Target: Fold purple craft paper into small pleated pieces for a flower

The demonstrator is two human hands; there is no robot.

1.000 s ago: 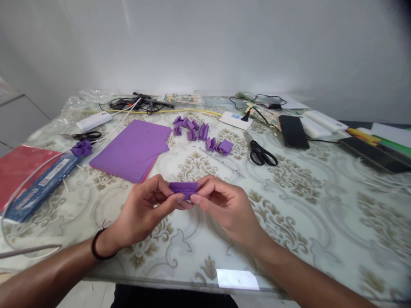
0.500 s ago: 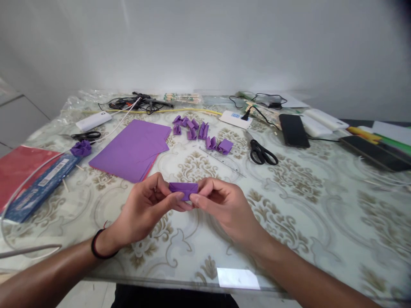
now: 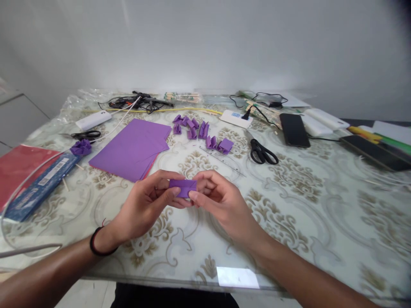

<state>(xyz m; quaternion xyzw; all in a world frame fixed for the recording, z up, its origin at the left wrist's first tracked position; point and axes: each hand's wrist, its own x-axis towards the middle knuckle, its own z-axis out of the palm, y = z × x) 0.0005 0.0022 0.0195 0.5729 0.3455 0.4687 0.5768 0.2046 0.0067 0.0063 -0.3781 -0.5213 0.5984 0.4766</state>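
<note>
Between my two hands is a small folded purple paper, held above the table with creases across its face. My left hand grips its left end, thumb on the front and fingers behind. My right hand pinches the lower right corner, its index finger raised behind the upper edge. Beyond my hands lie several folded purple paper pieces. Left of these is a stack of purple paper sheets, with a red edge showing underneath.
Black-handled scissors and a clear ruler lie past my right hand. A power strip, a black phone and tangled cables are farther back. At left are a crumpled purple paper piece and a blue packet.
My fingers have shifted on the purple paper. Its front face now looks flatter, and both index fingers have risen from its upper edge.
</note>
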